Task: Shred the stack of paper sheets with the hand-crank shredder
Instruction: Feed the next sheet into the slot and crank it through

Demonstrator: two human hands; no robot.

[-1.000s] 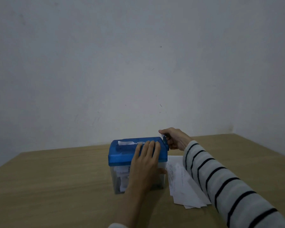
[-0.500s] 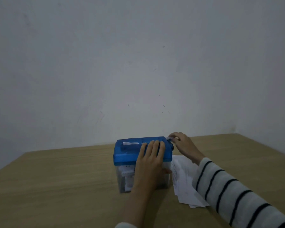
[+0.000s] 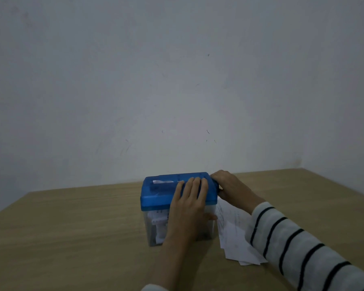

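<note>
Sheets: one loose stack of paper sheets [image 3: 236,234] on the bench [image 3: 72,238], just right of the shredder.
Left grip: my left hand [image 3: 189,208] lies flat, fingers straight, on one blue-lidded shredder [image 3: 162,194].
Right grip: my right hand [image 3: 229,185] curls at its crank end; crank hidden.

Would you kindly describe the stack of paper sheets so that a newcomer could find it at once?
On the wooden table, find the shredder with the blue lid. The stack of paper sheets lies flat on the table against its right side, partly under the striped sleeve. Unlike the paper seen inside the shredder's clear bin, these sheets are whole and loosely fanned.
</note>
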